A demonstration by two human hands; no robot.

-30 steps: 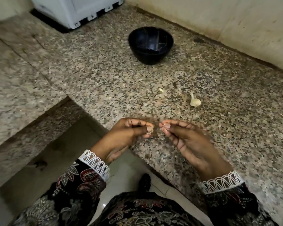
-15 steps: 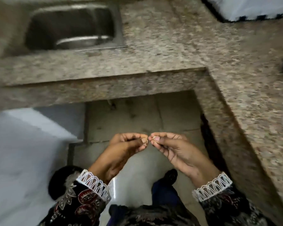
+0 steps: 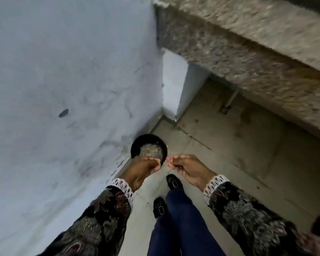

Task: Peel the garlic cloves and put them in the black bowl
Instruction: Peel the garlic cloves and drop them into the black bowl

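Observation:
My left hand (image 3: 143, 168) and my right hand (image 3: 186, 168) hang side by side over the floor, fingertips a small gap apart. The left hand's curled fingers close round a garlic clove, which is almost wholly hidden. Between thumb and fingertip, my right hand pinches a thin scrap of garlic skin (image 3: 167, 161). Just beyond the left hand, a black round container (image 3: 137, 145) with greyish scraps in it stands on the floor. The black bowl and the counter top with the other clove are out of view.
A pale grey wall or appliance side (image 3: 63, 89) fills the left. The granite counter's edge (image 3: 248, 61) runs across the upper right, blurred. Below are the tiled floor (image 3: 238, 145), my dark shoes (image 3: 174, 182) and blue trouser legs.
The view swung left from the counter with the black bowl, past the sink, down to the floor. My hands stayed together at the clove and now hang by the black floor container.

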